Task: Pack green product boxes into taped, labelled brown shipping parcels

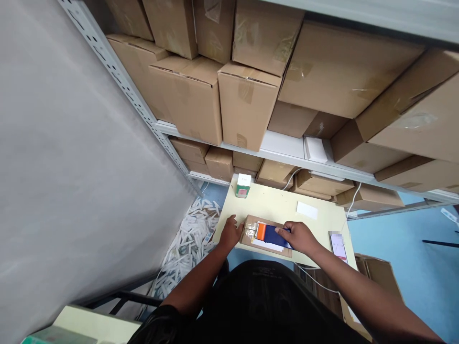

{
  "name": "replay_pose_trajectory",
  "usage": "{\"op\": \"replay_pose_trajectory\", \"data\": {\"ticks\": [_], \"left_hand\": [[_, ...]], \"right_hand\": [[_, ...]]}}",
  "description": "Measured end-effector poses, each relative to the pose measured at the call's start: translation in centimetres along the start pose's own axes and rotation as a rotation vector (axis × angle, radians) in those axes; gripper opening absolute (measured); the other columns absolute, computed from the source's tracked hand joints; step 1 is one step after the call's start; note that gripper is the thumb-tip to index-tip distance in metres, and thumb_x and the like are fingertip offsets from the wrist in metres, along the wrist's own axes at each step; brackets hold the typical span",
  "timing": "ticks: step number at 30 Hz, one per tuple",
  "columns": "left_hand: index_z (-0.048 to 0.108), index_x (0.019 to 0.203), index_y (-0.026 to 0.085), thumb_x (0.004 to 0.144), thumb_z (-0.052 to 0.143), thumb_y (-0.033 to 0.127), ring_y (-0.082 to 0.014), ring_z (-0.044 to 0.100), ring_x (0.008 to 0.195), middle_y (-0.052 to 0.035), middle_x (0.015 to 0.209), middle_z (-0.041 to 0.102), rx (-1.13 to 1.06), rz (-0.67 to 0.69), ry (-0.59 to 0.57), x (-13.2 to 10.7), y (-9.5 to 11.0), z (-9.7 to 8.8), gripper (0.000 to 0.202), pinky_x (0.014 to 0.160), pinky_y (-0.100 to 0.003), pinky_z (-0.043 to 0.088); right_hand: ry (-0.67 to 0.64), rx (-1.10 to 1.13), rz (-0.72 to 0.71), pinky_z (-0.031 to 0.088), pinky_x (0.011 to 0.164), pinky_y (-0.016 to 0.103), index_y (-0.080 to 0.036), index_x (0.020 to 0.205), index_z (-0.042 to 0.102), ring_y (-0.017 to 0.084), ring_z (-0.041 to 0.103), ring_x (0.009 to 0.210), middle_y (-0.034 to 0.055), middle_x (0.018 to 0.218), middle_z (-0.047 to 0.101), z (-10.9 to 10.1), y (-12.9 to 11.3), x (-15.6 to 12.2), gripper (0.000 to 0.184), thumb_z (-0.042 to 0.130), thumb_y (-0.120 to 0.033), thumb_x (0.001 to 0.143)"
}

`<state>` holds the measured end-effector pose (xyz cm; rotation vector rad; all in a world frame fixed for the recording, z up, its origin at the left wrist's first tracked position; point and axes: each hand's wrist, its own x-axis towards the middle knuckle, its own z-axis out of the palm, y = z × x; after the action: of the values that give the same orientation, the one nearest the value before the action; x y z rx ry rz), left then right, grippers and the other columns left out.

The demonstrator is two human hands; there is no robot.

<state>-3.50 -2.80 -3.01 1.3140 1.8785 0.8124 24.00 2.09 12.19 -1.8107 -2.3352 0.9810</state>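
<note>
A flat brown cardboard box [267, 252] with clear tape over its left end lies near the front edge of the pale table [276, 199]. My right hand [300, 237] grips a flat dark-blue and orange packet [270, 234] above the box, thumb on top. Part of a white paper [267, 245] shows under the packet. My left hand [231, 232] is at the box's left end, thumb at its edge and fingers apart, holding nothing. Whether the packet rests on the box or is held just over it, I cannot tell.
A small green-and-white box [243, 186] stands at the table's back left. A white card [307, 210] lies at the back; a phone [338, 247] lies on the right. Shelves hold many cartons [247, 102]. White strips [190, 231] cover the floor by the wall.
</note>
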Motion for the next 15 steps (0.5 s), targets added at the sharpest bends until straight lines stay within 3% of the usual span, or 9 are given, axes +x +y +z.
{"op": "replay_pose_trajectory", "data": {"ticks": [2, 4, 7, 9, 11, 15], "left_hand": [[0.057, 0.134, 0.014, 0.09, 0.049, 0.027, -0.026, 0.065, 0.111, -0.0148, 0.12, 0.066, 0.054, 0.14, -0.006, -0.2, 0.6, -1.5, 0.047, 0.101, -0.045, 0.051], [0.054, 0.142, 0.019, 0.087, 0.051, 0.023, -0.0292, 0.053, 0.134, -0.0146, 0.139, 0.06, 0.152, 0.425, -0.099, -0.6, 2.0, -3.1, 0.056, 0.117, -0.049, 0.04], [0.035, 0.159, 0.018, 0.079, 0.068, 0.04, -0.0382, 0.026, 0.154, -0.016, 0.167, 0.032, 0.364, 0.727, -0.341, -1.1, 4.5, -4.4, 0.089, 0.126, -0.055, 0.019], [0.025, 0.162, 0.013, 0.074, 0.072, 0.06, -0.0414, 0.015, 0.157, -0.0203, 0.17, 0.018, 0.479, 0.79, -0.436, -1.2, 5.7, -4.0, 0.111, 0.127, -0.058, 0.01], [0.024, 0.162, 0.01, 0.074, 0.069, 0.072, -0.0409, 0.012, 0.158, -0.0232, 0.17, 0.017, 0.554, 0.801, -0.451, -1.0, 6.0, -3.0, 0.117, 0.126, -0.059, 0.006], [0.025, 0.162, 0.011, 0.079, 0.066, 0.072, -0.0397, 0.013, 0.158, -0.0238, 0.168, 0.023, 0.629, 0.798, -0.402, -0.6, 5.4, -1.4, 0.111, 0.126, -0.058, 0.005]], "right_hand": [[0.002, 0.011, 0.009, 0.03, 0.056, 0.029, -0.024, 0.062, 0.057, 0.018, 0.057, 0.058, 0.0009, 0.057, 0.06, 0.0, 0.0, 0.0, 0.053, 0.054, -0.068, 0.091], [0.009, 0.031, 0.014, 0.03, 0.056, 0.029, -0.024, 0.062, 0.058, 0.018, 0.057, 0.058, 0.0012, 0.057, 0.061, -0.1, 0.0, 0.0, 0.053, 0.054, -0.068, 0.091], [0.02, 0.068, 0.034, 0.031, 0.054, 0.029, -0.024, 0.061, 0.059, 0.018, 0.057, 0.057, 0.0012, 0.056, 0.061, -0.3, 0.0, 0.0, 0.053, 0.056, -0.068, 0.089], [0.024, 0.08, 0.042, 0.03, 0.054, 0.029, -0.024, 0.06, 0.059, 0.018, 0.056, 0.056, 0.0011, 0.054, 0.061, -0.3, 0.0, 0.1, 0.053, 0.058, -0.068, 0.089], [0.033, 0.084, 0.04, 0.03, 0.054, 0.029, -0.024, 0.059, 0.059, 0.018, 0.055, 0.056, 0.0013, 0.054, 0.061, -0.2, 0.2, 0.3, 0.052, 0.059, -0.068, 0.088], [0.038, 0.111, 0.028, 0.03, 0.054, 0.028, -0.023, 0.062, 0.062, 0.018, 0.057, 0.058, 0.0019, 0.057, 0.063, -0.4, 0.6, 0.5, 0.052, 0.059, -0.068, 0.088]]}}
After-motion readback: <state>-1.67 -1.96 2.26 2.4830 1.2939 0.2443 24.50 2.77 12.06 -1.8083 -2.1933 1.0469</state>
